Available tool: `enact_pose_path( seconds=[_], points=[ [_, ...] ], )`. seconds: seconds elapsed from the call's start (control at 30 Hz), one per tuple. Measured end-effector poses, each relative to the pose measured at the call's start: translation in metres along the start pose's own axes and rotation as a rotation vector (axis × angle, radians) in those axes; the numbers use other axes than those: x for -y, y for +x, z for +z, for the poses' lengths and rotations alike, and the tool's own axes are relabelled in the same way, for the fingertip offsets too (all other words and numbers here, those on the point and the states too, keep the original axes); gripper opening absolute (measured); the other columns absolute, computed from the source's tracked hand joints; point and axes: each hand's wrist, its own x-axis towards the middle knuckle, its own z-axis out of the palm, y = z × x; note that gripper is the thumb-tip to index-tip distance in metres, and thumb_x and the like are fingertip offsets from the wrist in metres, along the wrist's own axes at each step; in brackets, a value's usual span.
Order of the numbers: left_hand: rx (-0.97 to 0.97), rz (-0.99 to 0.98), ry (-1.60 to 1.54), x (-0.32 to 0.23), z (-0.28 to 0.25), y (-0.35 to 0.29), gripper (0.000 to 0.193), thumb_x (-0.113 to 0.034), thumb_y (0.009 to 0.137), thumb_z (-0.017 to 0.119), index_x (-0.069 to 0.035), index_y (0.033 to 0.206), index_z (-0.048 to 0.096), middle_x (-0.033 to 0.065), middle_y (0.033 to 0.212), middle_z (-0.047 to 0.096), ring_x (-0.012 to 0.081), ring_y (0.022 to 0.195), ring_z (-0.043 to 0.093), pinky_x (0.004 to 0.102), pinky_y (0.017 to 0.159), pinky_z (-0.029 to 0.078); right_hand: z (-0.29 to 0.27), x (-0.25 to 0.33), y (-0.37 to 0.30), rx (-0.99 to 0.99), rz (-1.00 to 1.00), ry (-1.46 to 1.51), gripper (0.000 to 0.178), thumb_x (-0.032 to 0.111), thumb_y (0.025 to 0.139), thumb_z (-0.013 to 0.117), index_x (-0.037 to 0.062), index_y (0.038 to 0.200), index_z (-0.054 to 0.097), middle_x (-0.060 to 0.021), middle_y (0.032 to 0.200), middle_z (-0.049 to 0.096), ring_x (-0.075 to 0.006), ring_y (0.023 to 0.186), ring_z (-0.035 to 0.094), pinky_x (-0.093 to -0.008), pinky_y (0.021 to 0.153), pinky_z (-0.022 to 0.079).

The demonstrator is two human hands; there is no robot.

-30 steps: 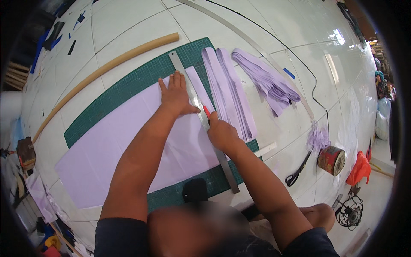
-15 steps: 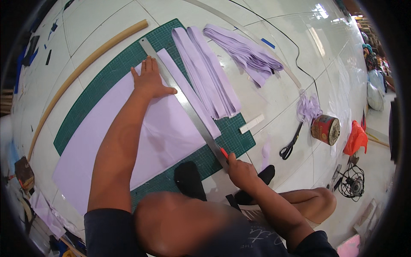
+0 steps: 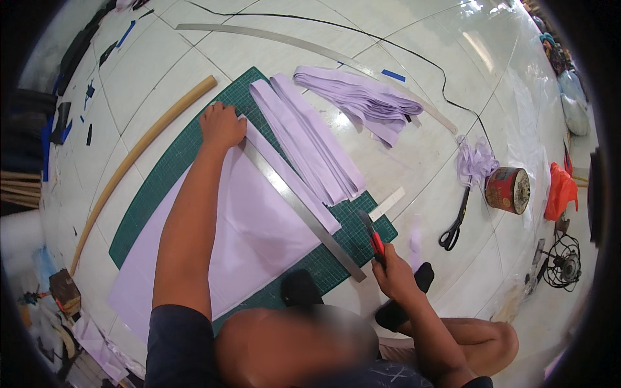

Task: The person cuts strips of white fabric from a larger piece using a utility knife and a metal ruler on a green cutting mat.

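Observation:
My left hand (image 3: 222, 126) is at the far end of a long steel ruler (image 3: 294, 202), fingers curled over that end. The ruler lies slantwise along the cut edge of a large lilac fabric piece (image 3: 259, 223). A narrow lilac strip (image 3: 294, 176) runs along the ruler's right side. Beneath them is a green cutting mat (image 3: 158, 200). My right hand (image 3: 396, 279) grips a red and black utility knife (image 3: 377, 242), its blade pointing away from me, raised right of the ruler's near end and apart from the fabric.
Folded lilac strips (image 3: 310, 145) lie on the mat, and another bundle (image 3: 362, 97) on the tiles beyond. To the right are black-handled scissors (image 3: 455, 226), a tin (image 3: 508, 190) and a short white ruler (image 3: 387, 203). A curved tan pole (image 3: 139, 149) lies left.
My left hand has gone from lying spread on the ruler and fabric to curling at the ruler's far end. My right hand has lifted the knife off the ruler's near end, to the right.

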Motion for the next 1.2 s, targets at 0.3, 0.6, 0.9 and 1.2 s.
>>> enact_pose_path(
  seconds=[0.3, 0.6, 0.9, 1.2],
  points=[
    [0.167, 0.013, -0.209, 0.016, 0.006, 0.021, 0.026, -0.036, 0.087, 0.068, -0.016, 0.103, 0.066, 0.0034, 0.097, 0.071, 0.0251, 0.105, 0.062, 0.0493, 0.099, 0.031, 0.024, -0.038, -0.014, -0.032, 0.224, 0.312, 0.030, 0.018, 0.097, 0.058, 0.0042, 0.120, 0.045, -0.0251, 0.092, 0.065, -0.0465, 0.088, 0.064, -0.0494, 0.075, 0.048],
    [-0.241, 0.008, -0.216, 0.002, 0.018, 0.044, 0.033, -0.034, 0.088, 0.068, -0.011, 0.112, 0.065, 0.0082, 0.110, 0.068, 0.0283, 0.110, 0.061, 0.0516, 0.099, 0.036, 0.049, 0.020, 0.055, -0.042, 0.005, 0.403, 0.032, 0.021, 0.094, 0.065, 0.0049, 0.115, 0.047, -0.0236, 0.092, 0.064, -0.0429, 0.085, 0.065, -0.0490, 0.074, 0.050],
    [-0.363, -0.084, -0.398, 0.010, 0.059, -0.062, 0.042, -0.024, 0.088, 0.068, 0.002, 0.120, 0.058, 0.0224, 0.118, 0.059, 0.0408, 0.114, 0.055, 0.0476, 0.101, 0.042, 0.084, 0.003, 0.069, -0.055, -0.091, 0.207, 0.043, 0.026, 0.081, 0.080, 0.0043, 0.103, 0.049, -0.0166, 0.097, 0.058, -0.0399, 0.088, 0.063, -0.0476, 0.072, 0.051],
    [-0.218, -0.092, -0.360, 0.013, 0.051, -0.119, 0.061, -0.035, 0.092, 0.065, -0.001, 0.140, 0.050, 0.0286, 0.153, 0.037, 0.0472, 0.142, 0.033, 0.0576, 0.118, 0.023, 0.071, 0.013, 0.069, -0.148, -0.229, -0.097, 0.052, 0.035, 0.074, 0.085, 0.0053, 0.101, 0.053, -0.0136, 0.101, 0.060, -0.0341, 0.098, 0.062, -0.0481, 0.076, 0.052]
  ],
)
